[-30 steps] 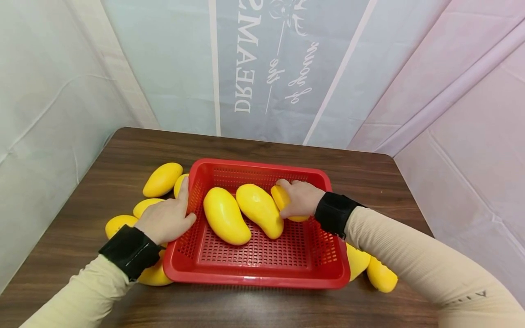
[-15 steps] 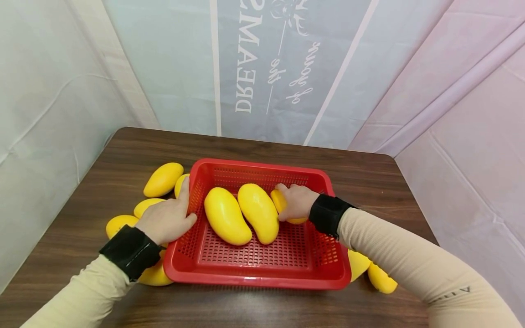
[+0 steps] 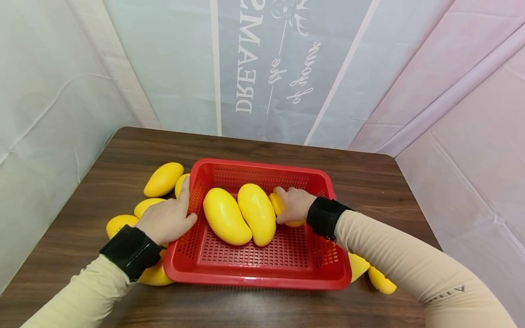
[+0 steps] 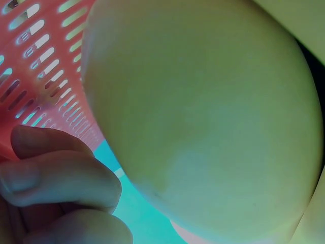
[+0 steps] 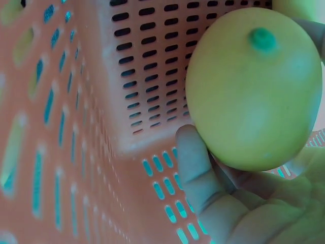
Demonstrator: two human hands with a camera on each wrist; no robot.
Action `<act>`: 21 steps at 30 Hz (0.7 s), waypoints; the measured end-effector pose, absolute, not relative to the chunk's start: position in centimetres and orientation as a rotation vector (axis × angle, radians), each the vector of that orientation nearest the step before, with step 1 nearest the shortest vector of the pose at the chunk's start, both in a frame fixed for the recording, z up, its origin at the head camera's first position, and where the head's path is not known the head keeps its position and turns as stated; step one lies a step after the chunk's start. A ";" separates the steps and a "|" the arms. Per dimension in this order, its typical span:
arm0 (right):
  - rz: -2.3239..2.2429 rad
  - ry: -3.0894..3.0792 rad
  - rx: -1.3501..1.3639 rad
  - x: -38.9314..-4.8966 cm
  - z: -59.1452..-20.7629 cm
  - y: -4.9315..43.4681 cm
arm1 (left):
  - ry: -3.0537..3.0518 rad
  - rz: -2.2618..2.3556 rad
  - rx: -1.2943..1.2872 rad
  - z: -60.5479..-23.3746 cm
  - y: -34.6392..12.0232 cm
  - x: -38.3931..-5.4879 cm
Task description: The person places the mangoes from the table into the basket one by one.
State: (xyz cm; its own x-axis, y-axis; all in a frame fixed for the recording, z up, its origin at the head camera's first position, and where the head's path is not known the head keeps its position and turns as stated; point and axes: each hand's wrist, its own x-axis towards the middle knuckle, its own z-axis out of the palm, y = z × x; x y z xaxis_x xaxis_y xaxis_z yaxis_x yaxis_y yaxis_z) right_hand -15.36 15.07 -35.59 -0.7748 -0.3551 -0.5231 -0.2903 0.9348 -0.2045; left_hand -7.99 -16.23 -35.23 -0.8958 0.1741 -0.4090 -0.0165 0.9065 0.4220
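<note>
A red plastic basket (image 3: pixel 254 279) with slotted walls stands on the table. Two yellow mangoes lie side by side inside it: a left mango (image 3: pixel 227 216) and a middle mango (image 3: pixel 257 214). My right hand (image 3: pixel 296 205) grips a third mango (image 5: pixel 254 91) near the basket's right wall, its fingers curled round it in the right wrist view; the hand covers much of that mango in the head view. My left hand (image 3: pixel 167 220) holds the basket's left rim, thumb over the inner side and index finger along the edge. Its other fingers (image 4: pixel 61 178) curl by the outer wall.
Left of the basket lie several more mangoes, one at the back (image 3: pixel 164 179) and one near the wrist strap (image 3: pixel 122 224). Two others, a nearer mango (image 3: pixel 381 280) among them, lie right of the basket. Behind the wooden table (image 3: pixel 262 307) hangs printed cloth (image 3: pixel 266 123).
My right hand has shifted slightly left and nearer with its mango. The middle mango has swung more upright against the left one. My left hand and the basket stay in place.
</note>
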 end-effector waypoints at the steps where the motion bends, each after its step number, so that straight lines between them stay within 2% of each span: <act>1: -0.149 2.510 -0.452 -15.3 -35.6 15.1 | 2.621 0.585 0.114 -35.2 -16.2 -8.0; 21: -0.137 2.525 -0.485 -14.9 -36.0 14.7 | 2.645 0.567 0.129 -35.0 -16.2 -8.1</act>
